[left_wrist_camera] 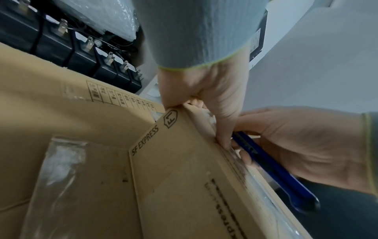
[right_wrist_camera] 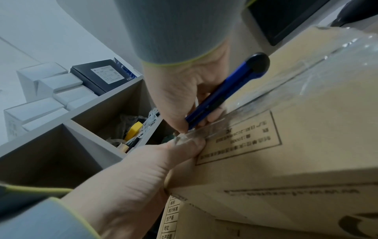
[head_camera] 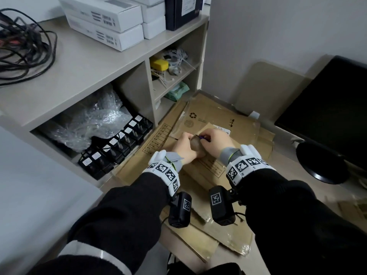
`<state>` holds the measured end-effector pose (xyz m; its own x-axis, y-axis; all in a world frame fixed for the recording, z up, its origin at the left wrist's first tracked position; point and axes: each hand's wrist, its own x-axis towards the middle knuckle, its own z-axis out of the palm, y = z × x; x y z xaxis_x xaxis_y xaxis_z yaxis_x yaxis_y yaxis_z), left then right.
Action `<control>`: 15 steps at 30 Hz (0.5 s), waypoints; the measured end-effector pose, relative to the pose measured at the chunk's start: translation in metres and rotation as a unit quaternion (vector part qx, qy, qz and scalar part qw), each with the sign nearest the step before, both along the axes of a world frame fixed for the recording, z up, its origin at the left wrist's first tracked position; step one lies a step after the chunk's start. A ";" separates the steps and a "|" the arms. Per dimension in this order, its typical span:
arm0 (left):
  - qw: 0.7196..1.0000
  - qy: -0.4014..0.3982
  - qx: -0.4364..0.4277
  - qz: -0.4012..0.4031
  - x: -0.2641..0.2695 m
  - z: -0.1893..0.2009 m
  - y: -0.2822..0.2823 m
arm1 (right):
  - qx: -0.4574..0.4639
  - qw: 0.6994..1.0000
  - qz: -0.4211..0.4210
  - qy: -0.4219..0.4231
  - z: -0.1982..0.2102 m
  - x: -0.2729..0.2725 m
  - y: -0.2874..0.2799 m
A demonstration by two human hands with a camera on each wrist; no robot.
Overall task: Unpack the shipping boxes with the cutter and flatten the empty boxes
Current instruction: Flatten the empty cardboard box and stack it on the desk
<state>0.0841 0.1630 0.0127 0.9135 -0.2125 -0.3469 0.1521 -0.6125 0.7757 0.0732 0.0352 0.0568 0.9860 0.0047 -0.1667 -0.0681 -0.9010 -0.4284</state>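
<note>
On top of the flattened cardboard (head_camera: 208, 114), a taped shipping box (right_wrist_camera: 286, 153) is being slit open. Its corner is gripped by the left hand (left_wrist_camera: 204, 90), while the blue cutter (right_wrist_camera: 220, 90) is pinched in the right hand (right_wrist_camera: 180, 90), tip set at the clear tape (right_wrist_camera: 255, 100); a steady draw along the seam is probably called for next.

The head view looks forward and down from above both forearms onto the box (head_camera: 210, 165) and the shelf (head_camera: 95, 76) to the left. The left wrist view sits close behind the left hand (left_wrist_camera: 202, 97), facing along it. The right wrist view sits close behind the right hand (right_wrist_camera: 180, 90). All three views share both hands, the cutter (right_wrist_camera: 220, 92) and the box.
</note>
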 end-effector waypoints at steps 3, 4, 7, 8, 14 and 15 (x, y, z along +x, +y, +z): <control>0.999 0.015 0.020 -0.020 0.010 -0.004 0.002 | 0.010 0.999 -0.030 0.006 -0.005 0.005 0.002; 0.999 0.019 0.024 -0.026 0.012 -0.005 0.002 | 0.011 0.999 -0.038 0.009 -0.006 0.006 0.003; 0.998 0.031 0.032 -0.039 0.016 -0.007 0.002 | 0.015 0.998 -0.053 0.014 -0.010 0.009 0.003; 0.998 0.031 0.035 -0.041 0.017 -0.007 0.002 | 0.016 0.998 -0.055 0.016 -0.010 0.009 0.003; 0.998 0.032 0.047 -0.039 0.016 -0.008 0.001 | 0.014 0.999 -0.042 0.031 -0.013 0.011 -0.001; 0.998 0.031 0.049 -0.035 0.016 -0.008 0.001 | 0.012 0.999 -0.037 0.032 -0.013 0.011 -0.001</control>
